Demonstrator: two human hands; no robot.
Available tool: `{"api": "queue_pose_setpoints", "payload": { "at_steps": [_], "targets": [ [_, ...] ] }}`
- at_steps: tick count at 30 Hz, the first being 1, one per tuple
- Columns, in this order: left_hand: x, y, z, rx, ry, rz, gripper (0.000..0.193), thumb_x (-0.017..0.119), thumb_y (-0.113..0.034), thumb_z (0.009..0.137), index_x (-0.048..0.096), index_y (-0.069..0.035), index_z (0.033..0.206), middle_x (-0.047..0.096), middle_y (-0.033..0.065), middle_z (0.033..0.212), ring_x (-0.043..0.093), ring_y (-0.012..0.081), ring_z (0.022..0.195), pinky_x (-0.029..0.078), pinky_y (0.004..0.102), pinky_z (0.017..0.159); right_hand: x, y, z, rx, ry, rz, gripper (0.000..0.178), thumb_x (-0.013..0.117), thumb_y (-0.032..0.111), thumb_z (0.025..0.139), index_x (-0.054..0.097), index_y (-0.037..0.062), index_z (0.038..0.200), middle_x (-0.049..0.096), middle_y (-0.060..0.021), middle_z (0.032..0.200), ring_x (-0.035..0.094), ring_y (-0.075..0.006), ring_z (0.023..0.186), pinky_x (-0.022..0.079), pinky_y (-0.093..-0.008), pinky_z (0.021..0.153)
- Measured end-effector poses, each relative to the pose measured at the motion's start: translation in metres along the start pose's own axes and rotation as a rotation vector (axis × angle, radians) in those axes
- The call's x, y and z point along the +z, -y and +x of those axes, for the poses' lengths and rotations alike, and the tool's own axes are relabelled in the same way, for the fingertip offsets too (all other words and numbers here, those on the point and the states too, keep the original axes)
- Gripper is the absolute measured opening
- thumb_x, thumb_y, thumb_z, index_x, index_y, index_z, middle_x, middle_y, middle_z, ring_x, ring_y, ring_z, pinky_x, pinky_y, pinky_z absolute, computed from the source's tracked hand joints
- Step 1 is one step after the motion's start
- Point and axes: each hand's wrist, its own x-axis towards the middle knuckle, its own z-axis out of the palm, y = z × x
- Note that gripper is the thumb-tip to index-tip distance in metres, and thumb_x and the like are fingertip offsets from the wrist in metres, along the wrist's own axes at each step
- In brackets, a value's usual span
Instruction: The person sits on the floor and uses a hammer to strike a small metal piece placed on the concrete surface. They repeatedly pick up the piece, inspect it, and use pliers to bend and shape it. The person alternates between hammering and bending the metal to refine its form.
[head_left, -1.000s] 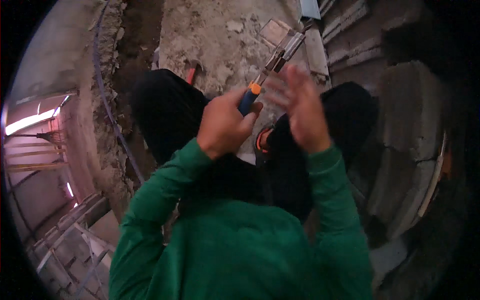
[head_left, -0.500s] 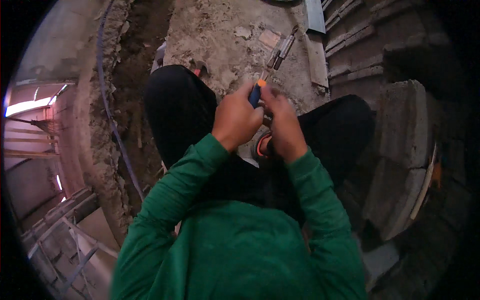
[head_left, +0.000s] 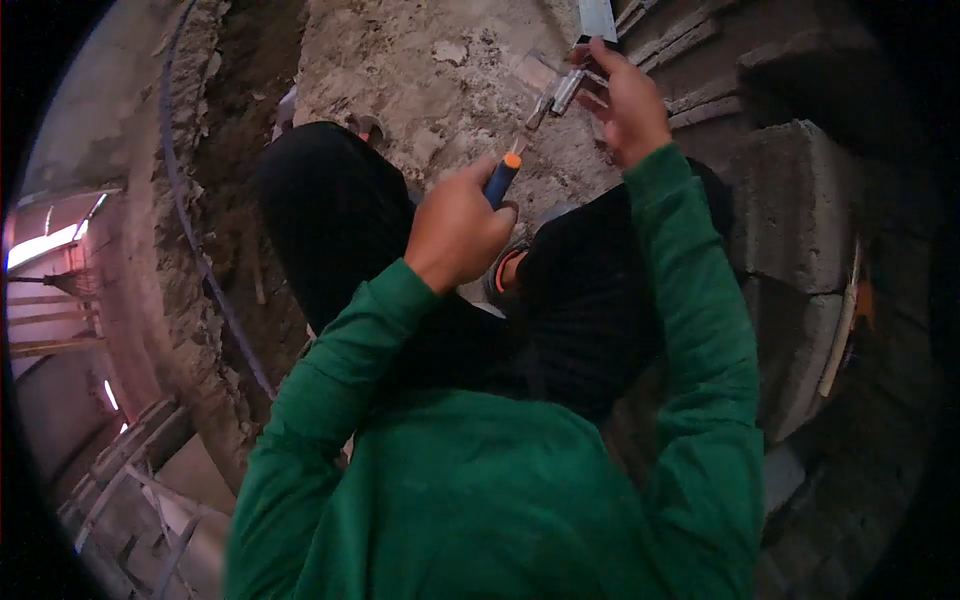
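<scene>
My left hand (head_left: 462, 225) is closed around the blue handle of what looks like a screwdriver (head_left: 502, 181). Its orange end points away from me, and a thin metal shaft runs forward from it. My right hand (head_left: 632, 108) reaches out ahead, fingers apart and partly curled. Its fingertips are at a silvery metal rod (head_left: 567, 93); whether they touch it is unclear. Beside the rod is a darker, slim metal piece (head_left: 540, 106), close to the screwdriver's tip. A flat pale piece (head_left: 535, 72), blurred, lies behind them.
Rough, dusty concrete (head_left: 400, 60) spreads ahead. A hammer-like tool (head_left: 367, 128) lies by my left knee. Stacked concrete blocks (head_left: 790, 200) stand at the right. A grey metal channel (head_left: 597, 20) is at the far right. A hose (head_left: 178, 190) runs along the dirt trench at the left.
My right hand has left the screwdriver beside my left hand and stretched forward and right to the metal rod. My left hand keeps hold of the screwdriver. The view has shifted slightly.
</scene>
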Motion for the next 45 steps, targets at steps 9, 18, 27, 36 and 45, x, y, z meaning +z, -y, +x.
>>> {"api": "queue_pose_setpoints", "payload": {
  "at_steps": [9, 18, 27, 36, 45],
  "targets": [
    [-0.011, 0.016, -0.006, 0.028, 0.132, -0.301, 0.039, 0.073, -0.016, 0.087, 0.062, 0.001, 0.120, 0.064, 0.0097, 0.081, 0.065, 0.0199, 0.071, 0.049, 0.0359, 0.066, -0.133, 0.169, -0.025, -0.704, -0.284, -0.495, 0.032, 0.063, 0.037, 0.104, 0.071, 0.0057, 0.108, 0.073, -0.0052, 0.095, 0.069, -0.0169, 0.089, 0.054, -0.0336, 0.081],
    [-0.027, -0.035, -0.019, -0.199, 0.526, -1.021, 0.037, 0.074, -0.021, 0.092, 0.058, -0.003, 0.120, 0.065, 0.0052, 0.084, 0.064, 0.0151, 0.064, 0.054, 0.0309, 0.060, -0.327, 0.199, -0.141, -0.200, -0.885, -1.648, 0.050, 0.067, 0.053, 0.094, 0.075, 0.0074, 0.115, 0.075, -0.0172, 0.112, 0.071, -0.0375, 0.102, 0.052, -0.0434, 0.093],
    [-0.049, -0.077, -0.031, -0.022, 0.325, -0.847, 0.031, 0.073, -0.022, 0.094, 0.060, -0.001, 0.112, 0.063, 0.0031, 0.083, 0.062, 0.0129, 0.068, 0.051, 0.0295, 0.062, -0.312, 0.170, -0.152, -0.221, -0.986, -1.737, 0.055, 0.067, 0.052, 0.093, 0.068, 0.0105, 0.129, 0.071, -0.0186, 0.124, 0.066, -0.0405, 0.116, 0.052, -0.0482, 0.095],
    [-0.041, -0.064, -0.030, 0.151, -0.163, -0.283, 0.034, 0.074, -0.028, 0.094, 0.058, 0.000, 0.106, 0.061, 0.0079, 0.079, 0.060, 0.0213, 0.068, 0.048, 0.0349, 0.063, -0.037, 0.092, -0.194, -0.406, -0.131, -0.583, 0.037, 0.063, 0.036, 0.105, 0.066, 0.0033, 0.122, 0.068, -0.0113, 0.119, 0.065, -0.0210, 0.106, 0.050, -0.0329, 0.096],
    [-0.042, -0.073, -0.003, 0.259, -0.485, -0.633, 0.032, 0.047, -0.027, 0.111, 0.046, 0.001, 0.127, 0.062, 0.0077, 0.095, 0.057, 0.0130, 0.082, 0.048, 0.0299, 0.072, 0.110, 0.009, -0.177, -0.383, 0.303, 0.098, 0.076, 0.038, 0.058, 0.109, 0.034, -0.0005, 0.157, 0.045, -0.0169, 0.155, 0.044, -0.0275, 0.142, 0.032, -0.0389, 0.118]
  ]
}}
